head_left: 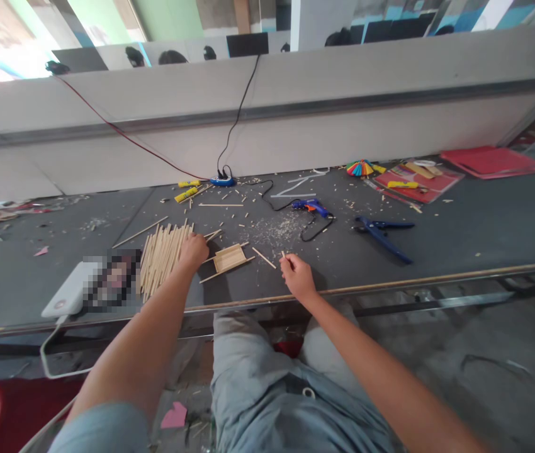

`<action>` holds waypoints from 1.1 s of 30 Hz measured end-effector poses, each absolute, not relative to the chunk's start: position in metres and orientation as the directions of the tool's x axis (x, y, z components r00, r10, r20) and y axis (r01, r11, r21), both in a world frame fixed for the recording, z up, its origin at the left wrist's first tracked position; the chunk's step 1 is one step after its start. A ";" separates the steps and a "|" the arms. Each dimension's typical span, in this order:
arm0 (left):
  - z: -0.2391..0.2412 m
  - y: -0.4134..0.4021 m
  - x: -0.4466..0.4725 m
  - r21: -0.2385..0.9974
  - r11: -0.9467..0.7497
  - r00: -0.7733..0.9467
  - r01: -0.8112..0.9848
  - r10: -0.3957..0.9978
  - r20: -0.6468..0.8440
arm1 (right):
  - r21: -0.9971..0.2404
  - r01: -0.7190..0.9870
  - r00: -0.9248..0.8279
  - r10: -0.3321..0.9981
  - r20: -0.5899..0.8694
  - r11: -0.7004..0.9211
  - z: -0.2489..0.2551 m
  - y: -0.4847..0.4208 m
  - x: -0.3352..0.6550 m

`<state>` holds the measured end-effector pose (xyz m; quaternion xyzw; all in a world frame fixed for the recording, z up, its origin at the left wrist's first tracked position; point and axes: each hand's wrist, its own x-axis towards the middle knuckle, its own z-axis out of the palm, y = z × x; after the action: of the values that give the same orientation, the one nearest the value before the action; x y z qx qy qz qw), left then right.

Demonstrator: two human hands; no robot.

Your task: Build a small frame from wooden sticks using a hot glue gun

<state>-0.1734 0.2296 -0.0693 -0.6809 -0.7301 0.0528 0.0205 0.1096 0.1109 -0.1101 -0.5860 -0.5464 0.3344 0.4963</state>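
Note:
My left hand [194,250] rests at the right edge of a pile of thin wooden sticks [162,255], fingers bent down and mostly hidden; whether they grip a stick I cannot tell. A few loose sticks [213,235] poke out just beyond it. My right hand [297,274] is closed in a pinch near the table's front edge, with the pale tip of a short wooden stick showing above the fingers. Between the hands lies a small wooden frame [230,258] built of sticks, its side pieces jutting past the ends. One single stick [264,258] lies to its right.
A blue glue gun [312,207] and blue cutting pliers [383,236] lie to the right. Yellow tubes [186,194] and a blue power socket [221,181] sit at the back. A white power bank [72,290] with a cable is at left. Red sheets [494,162] lie far right.

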 end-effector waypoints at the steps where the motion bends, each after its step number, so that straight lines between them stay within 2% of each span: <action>1: -0.070 0.231 -0.175 -0.105 0.065 -0.069 0.992 0.997 -0.037 | -0.950 0.298 0.181 0.973 0.147 0.088 -0.111 0.111 0.110; 9: -0.067 0.246 -0.181 -0.111 0.020 -0.020 0.994 1.000 0.003 | -0.977 0.204 0.182 0.978 0.101 0.063 -0.117 0.112 0.111; 20: -0.055 0.256 -0.196 -0.072 -0.082 0.070 0.994 0.985 -0.159 | -0.998 0.066 0.179 0.984 -0.009 -0.021 -0.117 0.109 0.112; 24: -0.052 0.250 -0.200 -0.052 -0.033 0.021 0.998 0.976 -0.215 | -0.998 0.025 0.169 0.984 -0.052 -0.057 -0.116 0.108 0.112; 29: -0.051 0.247 -0.204 -0.056 0.094 -0.103 0.994 0.973 -0.208 | -0.996 -0.013 0.152 0.984 -0.091 -0.090 -0.114 0.106 0.113; 33: -0.050 0.254 -0.193 -0.003 0.059 -0.059 0.998 0.982 -0.179 | -0.992 -0.045 0.137 0.983 -0.121 -0.115 -0.114 0.105 0.114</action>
<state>-0.1927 0.2536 -0.0497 -0.6830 -0.7249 0.0625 -0.0643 0.1143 0.1053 -0.1136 -0.5531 -0.4240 0.5017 0.5124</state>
